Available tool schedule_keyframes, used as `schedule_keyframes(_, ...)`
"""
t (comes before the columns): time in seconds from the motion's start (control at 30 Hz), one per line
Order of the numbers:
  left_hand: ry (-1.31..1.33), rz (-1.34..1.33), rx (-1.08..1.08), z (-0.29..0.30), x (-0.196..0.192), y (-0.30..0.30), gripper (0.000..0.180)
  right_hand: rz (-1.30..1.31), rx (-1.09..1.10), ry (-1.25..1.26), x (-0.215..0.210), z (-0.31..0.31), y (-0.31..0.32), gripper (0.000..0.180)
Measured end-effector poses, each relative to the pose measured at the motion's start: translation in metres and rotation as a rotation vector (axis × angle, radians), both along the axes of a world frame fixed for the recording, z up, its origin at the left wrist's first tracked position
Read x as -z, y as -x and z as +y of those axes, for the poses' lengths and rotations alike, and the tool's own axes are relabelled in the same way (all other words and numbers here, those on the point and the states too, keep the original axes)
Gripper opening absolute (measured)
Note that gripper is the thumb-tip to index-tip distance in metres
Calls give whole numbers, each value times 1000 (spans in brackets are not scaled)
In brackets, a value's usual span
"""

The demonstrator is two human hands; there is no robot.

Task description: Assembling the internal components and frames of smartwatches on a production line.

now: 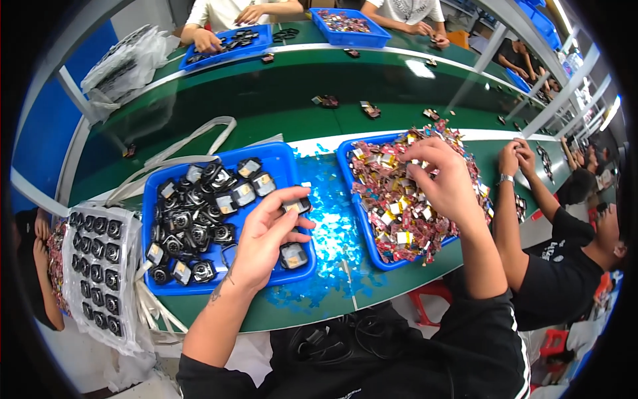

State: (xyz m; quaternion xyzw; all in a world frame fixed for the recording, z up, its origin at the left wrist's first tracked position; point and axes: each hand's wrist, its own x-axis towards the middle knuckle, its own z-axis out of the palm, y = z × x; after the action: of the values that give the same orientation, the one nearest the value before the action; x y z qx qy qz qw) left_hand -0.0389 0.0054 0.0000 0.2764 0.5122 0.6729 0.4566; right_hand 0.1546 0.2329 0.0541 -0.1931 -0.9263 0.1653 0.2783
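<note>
My left hand (262, 236) is over the right side of a blue tray (289, 159) of black watch-like cases (199, 233). Between its thumb and fingers it holds one small black case (297, 205) with a silvery-grey inside. My right hand (442, 176) hovers above a second blue tray (367, 243), heaped with small reddish circuit pieces (399, 219) bearing yellow and silver parts. Its thumb and fingertips are curled together around something small and dark that I cannot make out. Another grey-backed case (292, 255) lies below my left hand in the tray.
Blue film scraps (329, 233) litter the green table between the trays. A white strap (193, 136) lies behind the left tray. Packed black cases (96, 266) sit in a plastic sheet at far left. Several parts (370, 110) lie on the green belt beyond. Co-workers sit opposite and to the right.
</note>
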Motion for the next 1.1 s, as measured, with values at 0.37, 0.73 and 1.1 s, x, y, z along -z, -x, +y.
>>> schedule_keyframes(0.37, -169, -79, -188, 11, 17, -6, 23, 268, 37, 587, 9, 7, -32, 8)
schedule_keyframes(0.73, 43, 66, -236, -7, -2, -13, 27, 181, -244, 761, 7, -64, 0, 8)
schedule_keyframes(1.1, -15, 611, -71, -2, 3, -30, 16, 144, -234, 727, 30, -97, 28, 7)
